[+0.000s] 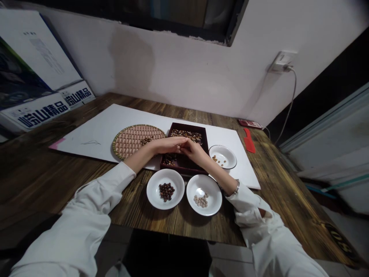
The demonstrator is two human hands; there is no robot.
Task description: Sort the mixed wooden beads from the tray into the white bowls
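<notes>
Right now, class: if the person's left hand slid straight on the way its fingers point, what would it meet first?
The left hand points rightward over the dark tray, so it would first meet the right hand; their fingertips already seem to touch, though depth is hard to judge.

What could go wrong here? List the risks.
1. Both hands, left hand and right hand, meet over the dark tray of mixed beads; a small bead could slip and roll away.
2. The bowl of dark beads and the bowl of pale beads sit right under the forearms; a sleeve might knock them.
3. The two bowls touch, so beads may land in the wrong one.
</notes>
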